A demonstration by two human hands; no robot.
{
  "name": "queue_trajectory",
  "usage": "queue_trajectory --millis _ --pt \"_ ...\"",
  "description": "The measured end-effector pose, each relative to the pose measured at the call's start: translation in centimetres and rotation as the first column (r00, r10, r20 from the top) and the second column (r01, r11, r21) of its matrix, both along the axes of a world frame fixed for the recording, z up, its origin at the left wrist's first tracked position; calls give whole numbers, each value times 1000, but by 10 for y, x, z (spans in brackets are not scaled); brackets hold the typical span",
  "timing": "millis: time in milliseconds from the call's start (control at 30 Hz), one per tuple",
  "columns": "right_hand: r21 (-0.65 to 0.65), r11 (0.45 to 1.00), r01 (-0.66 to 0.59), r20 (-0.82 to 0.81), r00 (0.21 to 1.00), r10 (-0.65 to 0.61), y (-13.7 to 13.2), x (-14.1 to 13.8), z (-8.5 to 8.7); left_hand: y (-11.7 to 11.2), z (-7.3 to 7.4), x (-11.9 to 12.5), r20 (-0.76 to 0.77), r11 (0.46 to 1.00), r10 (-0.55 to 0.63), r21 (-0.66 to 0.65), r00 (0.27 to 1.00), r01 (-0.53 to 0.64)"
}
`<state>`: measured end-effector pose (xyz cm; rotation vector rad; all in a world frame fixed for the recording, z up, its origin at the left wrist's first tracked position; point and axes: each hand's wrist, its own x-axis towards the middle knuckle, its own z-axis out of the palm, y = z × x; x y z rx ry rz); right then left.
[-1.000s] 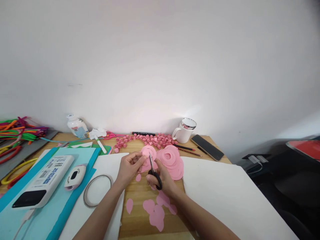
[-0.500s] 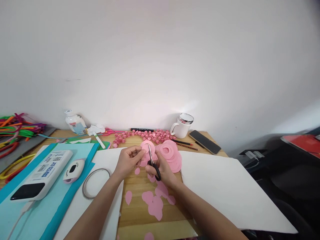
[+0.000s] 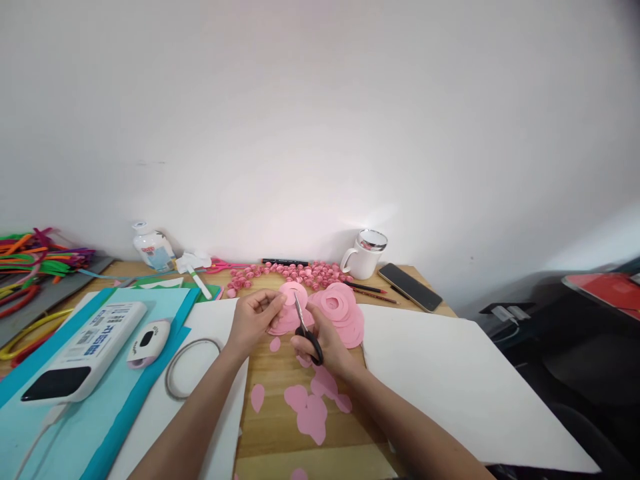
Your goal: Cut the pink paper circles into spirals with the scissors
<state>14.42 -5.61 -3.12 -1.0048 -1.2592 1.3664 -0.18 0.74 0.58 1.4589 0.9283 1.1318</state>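
My left hand (image 3: 253, 321) pinches a piece of pink paper (image 3: 284, 319) above the wooden table (image 3: 273, 433). My right hand (image 3: 323, 343) grips black-handled scissors (image 3: 305, 330), blades pointing up into that paper. Right behind the hands lies a stack of pink paper rings (image 3: 340, 310). Cut pink petal shapes (image 3: 310, 407) are scattered on the wood below my wrists.
White sheets lie to the right (image 3: 450, 380) and left (image 3: 215, 320). On blue paper (image 3: 100, 413) at the left rest a power bank (image 3: 83, 350), a small white device (image 3: 147, 340) and a wire ring (image 3: 187, 367). At the back: pink paper rolls (image 3: 290, 272), mug (image 3: 364, 255), phone (image 3: 410, 287), pencils, bottle (image 3: 150, 247), pipe cleaners (image 3: 35, 260).
Both hands stay together at the pink paper; the scissors shift slightly along it and the paper turns a little in my left hand. The view has bobbed a little.
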Motion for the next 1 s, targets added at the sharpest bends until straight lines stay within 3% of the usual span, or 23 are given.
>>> queue_trajectory --millis 300,567,800,1000 --pt "0 1000 -11 -13 1000 11 0 0 -9 -1 6 2 104 997 73 -35 992 -70" --pt "-10 1000 -7 -30 1000 6 2 0 -13 -2 4 1 -59 995 34 97 998 -28" --pt "-5 1000 0 -30 1000 0 2 0 -3 -6 11 1 -119 991 -119 45 986 125" --pt "15 995 103 -28 994 -103 3 -1 -1 0 4 2 -56 999 -27 19 998 28"
